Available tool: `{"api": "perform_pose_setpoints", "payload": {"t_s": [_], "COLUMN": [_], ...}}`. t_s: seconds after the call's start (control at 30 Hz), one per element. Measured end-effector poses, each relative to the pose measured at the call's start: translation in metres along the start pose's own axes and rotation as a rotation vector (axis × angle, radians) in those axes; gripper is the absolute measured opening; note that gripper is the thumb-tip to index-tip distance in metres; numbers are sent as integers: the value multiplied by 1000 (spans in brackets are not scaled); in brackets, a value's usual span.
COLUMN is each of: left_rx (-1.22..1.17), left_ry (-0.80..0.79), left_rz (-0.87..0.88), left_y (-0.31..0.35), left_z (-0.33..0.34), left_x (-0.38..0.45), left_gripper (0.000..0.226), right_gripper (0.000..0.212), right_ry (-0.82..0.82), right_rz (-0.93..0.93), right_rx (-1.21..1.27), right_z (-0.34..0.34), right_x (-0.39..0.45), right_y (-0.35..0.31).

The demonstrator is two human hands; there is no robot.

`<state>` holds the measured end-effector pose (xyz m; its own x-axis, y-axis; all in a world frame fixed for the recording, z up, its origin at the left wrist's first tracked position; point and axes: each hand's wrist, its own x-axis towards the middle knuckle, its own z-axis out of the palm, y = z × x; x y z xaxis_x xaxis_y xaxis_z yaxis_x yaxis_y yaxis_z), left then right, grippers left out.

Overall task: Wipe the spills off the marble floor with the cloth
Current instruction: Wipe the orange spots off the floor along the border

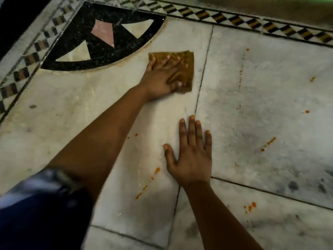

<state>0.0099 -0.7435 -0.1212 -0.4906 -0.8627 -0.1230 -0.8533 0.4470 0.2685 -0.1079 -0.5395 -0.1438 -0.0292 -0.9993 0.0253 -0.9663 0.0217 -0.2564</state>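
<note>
**Inspector:** Marble floor [252,87], pale grey-white slabs with dark joints. Folded brownish-yellow cloth [185,69] lies flat on it, just below the black curved inlay [100,51] with its pink and cream pieces.

**Clerk:** Which hand is on the cloth?

**Inspector:** Left hand [162,80]. Its grip is spread, fingers straight and fanned over the cloth, pressing it down against the slab (not curled around it). Forearm reaches in from lower left, with a dark blue sleeve [36,204] at the near end.

**Clerk:** And the other?

**Inspector:** Right hand [191,159] rests palm down on bare marble, nearer the camera, fingers straight and slightly parted, holding nothing. It is well apart from the cloth.

**Clerk:** Spills?

**Inspector:** Orange spills [155,172] in a short dotted trail just left of the right wrist. More orange drops sit on the right-hand slab, in a thin line toward the far border and in scattered spots lower down. A chequered border strip [234,20] runs along the far edge.
</note>
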Motion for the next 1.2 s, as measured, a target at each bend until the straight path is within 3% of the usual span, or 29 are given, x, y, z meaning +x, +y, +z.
{"api": "perform_pose_setpoints", "payload": {"t_s": [0.1,0.23,0.3,0.4,0.53,0.6,0.67,0.77,0.9,1.07,1.13,1.2], "left_rx": [-26,-25,-20,19,41,31,16,4,50,66,64,29], "left_ry": [-3,27,6,-27,-24,-20,-14,12,34,43,17,-6], "left_rz": [64,-269,-353,-283,-65,-43,-178,-396,-389,-254,-361,-521], "left_y": [-28,-50,-36,-5,3,-20,-52,-71,-29,-9,-31,-53], "left_z": [-2,-17,-19,-11,2,3,-6,-12,10,29,22,12], "left_x": [-37,1,32,48,-9,-53,-79,-71,-81,-194,-219,-210], "left_gripper": [74,61,61,62,62,72,78,61,59,71,80,75], "right_gripper": [73,73,73,73,74,74,74,75,77,77,77,76], "right_ry": [2,-2,-9,-16,-11,-1,4,6,-36,-28,-46,-57], "right_rz": [0,4,-4,-4,-1,-9,-18,-26,-58,-68,-63,-58], "right_rx": [8,15,17,21,18,35,40,22,-19,-14,-38,-56], "right_z": [1,1,0,0,0,0,2,2,1,3,3,2], "right_x": [0,0,0,0,1,1,0,0,-2,-2,-2,-2], "right_y": [0,0,1,1,0,1,1,2,4,4,4,5]}}
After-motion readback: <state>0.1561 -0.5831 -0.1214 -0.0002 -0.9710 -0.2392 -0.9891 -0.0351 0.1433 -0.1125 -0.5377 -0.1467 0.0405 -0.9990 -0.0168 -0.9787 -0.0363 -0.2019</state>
